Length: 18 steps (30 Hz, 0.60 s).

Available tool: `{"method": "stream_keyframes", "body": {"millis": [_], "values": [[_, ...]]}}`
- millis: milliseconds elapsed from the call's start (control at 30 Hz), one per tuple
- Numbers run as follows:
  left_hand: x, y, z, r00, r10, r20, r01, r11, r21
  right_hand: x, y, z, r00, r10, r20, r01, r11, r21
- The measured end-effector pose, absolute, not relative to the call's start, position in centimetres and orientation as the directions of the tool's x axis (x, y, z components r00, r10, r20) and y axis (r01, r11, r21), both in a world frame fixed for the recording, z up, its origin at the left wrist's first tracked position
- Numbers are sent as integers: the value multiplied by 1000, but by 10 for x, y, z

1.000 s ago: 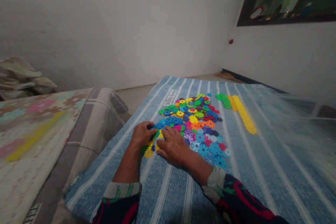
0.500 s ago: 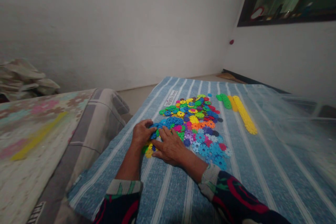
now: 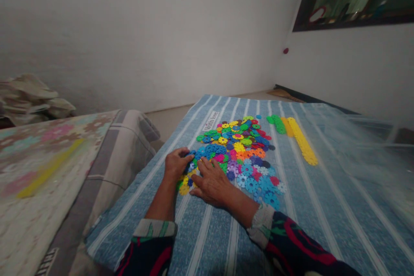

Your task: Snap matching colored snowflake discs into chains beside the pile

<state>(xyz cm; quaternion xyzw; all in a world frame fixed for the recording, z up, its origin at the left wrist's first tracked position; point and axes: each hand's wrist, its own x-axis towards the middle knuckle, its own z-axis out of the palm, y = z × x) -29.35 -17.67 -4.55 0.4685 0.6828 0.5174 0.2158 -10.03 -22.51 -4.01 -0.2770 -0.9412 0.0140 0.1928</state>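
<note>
A colourful heap of flat plastic gear-shaped discs [image 3: 239, 146] lies on the striped blue cloth. At the heap's left edge my left hand [image 3: 176, 164] is closed, thumb and fingers bent around blue gear-shaped discs [image 3: 191, 153]. Beside it my right hand [image 3: 214, 183] rests palm down with its fingers apart, over the near-left part of the heap. Yellow discs [image 3: 184, 187] show between my two wrists. What lies under my right palm is hidden.
Joined rows of green discs [image 3: 278, 125] and yellow discs [image 3: 302, 142] lie right of the heap. A blurred clear plastic container [image 3: 365, 146] stands at the right. To the left is a bed-like surface with a floral cover [image 3: 58, 138] and a yellow strip [image 3: 48, 170].
My right hand has shifted slightly to the right, and its fingers sit a little farther from my left hand. My left hand stays almost in place at the blue discs.
</note>
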Motion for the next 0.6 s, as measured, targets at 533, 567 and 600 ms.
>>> {"method": "stream_keyframes", "body": {"millis": [533,567,600], "values": [[-282,-180,-36,-533,843,75,212,47,976,-121,-240,-37,-745,522,416,545,835,-71],[-282,-181,-35,-531,844,78,209,41,977,-122,-240,-38,-734,536,417,559,825,-77],[-281,-182,-34,-533,842,83,209,36,977,-122,-240,-39,-727,547,415,569,818,-81]]}}
